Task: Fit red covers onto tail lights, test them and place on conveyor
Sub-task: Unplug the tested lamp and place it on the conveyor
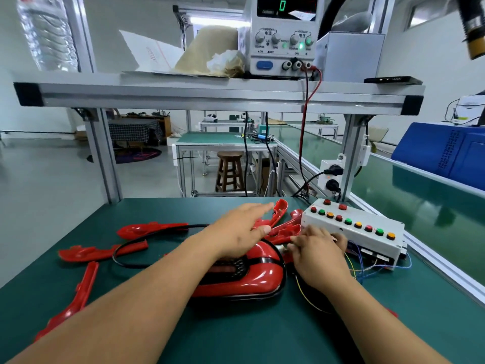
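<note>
Tail light (252,281) lies flat on green table (162,324), cover on, black cable (126,248) looping off left. Left hand (242,231) sits over its far end, fingers straight and together, palm down. Right hand (319,252) is against the front of the button test box (354,228), fingers curled; can't tell if they hold anything. Loose red covers (91,253) scattered left and beside the box. Conveyor (425,195) on the right.

A red tail light (252,279) lies at lower centre on the green surface (183,324). The left hand (241,232) hovers flat over it, fingers straight. The right hand (319,249), fingers bent, sits just beside the white button box (354,229) at centre right. Red covers (147,228) lie scattered at left.
</note>
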The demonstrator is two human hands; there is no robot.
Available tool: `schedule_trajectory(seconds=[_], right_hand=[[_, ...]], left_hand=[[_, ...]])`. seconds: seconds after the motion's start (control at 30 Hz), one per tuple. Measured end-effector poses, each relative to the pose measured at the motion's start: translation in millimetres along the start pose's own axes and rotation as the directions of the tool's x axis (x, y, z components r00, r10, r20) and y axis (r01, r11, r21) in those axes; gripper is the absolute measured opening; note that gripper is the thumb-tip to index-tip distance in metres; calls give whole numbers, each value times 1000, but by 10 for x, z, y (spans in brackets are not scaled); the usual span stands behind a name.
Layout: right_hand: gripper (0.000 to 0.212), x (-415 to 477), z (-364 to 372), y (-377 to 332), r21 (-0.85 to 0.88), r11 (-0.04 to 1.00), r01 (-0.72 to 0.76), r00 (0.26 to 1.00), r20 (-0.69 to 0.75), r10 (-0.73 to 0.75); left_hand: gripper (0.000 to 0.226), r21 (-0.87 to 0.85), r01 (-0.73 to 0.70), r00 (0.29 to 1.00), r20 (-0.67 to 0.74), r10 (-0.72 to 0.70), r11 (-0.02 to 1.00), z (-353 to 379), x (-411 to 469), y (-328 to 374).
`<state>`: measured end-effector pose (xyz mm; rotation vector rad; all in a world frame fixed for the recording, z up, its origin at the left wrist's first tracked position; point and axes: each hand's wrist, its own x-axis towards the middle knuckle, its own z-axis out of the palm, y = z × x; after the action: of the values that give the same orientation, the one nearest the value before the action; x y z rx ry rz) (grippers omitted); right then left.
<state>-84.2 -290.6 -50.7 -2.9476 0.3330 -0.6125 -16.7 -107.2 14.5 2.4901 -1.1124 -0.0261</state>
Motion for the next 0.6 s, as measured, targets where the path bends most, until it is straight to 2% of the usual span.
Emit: schedule_trajectory(seconds=[0.07,0.13,0.2,0.27,0.37,0.43,0.53,0.6], right_hand=[[29,-21,-36,-26,32,999,0,999,-47,1],[28,-30,-63,-82,94,994,54,995,-83,-46],[33,-57,-103,-163,247,961,123,992,-66,-110],[53,-94,-141,-236,392,911,132,987,30,-157],[99,-139,-144,-294,389,914,113,941,252,-224],[115,-140,-140,-300,413,907,85,891,376,-255],[131,-138,-148,-265,426,902,75,807,505,-306],[132,-143,-141,-233,406,909,97,802,508,-312]], left_hand=[[45,-4,74,993,-97,-74,997,-218,-166,-215],[37,78,218,965,-166,-203,973,-461,-370,-547],[39,146,355,932,-126,-339,923,-659,-613,-867],[49,161,416,906,2,-422,895,-755,-820,-1081],[59,282,394,874,179,-451,875,-715,-1001,-1242],[54,395,324,867,240,-436,860,-606,-1017,-1332],[34,479,296,887,183,-424,826,-455,-978,-1462],[11,471,329,896,117,-428,818,-425,-962,-1534]])
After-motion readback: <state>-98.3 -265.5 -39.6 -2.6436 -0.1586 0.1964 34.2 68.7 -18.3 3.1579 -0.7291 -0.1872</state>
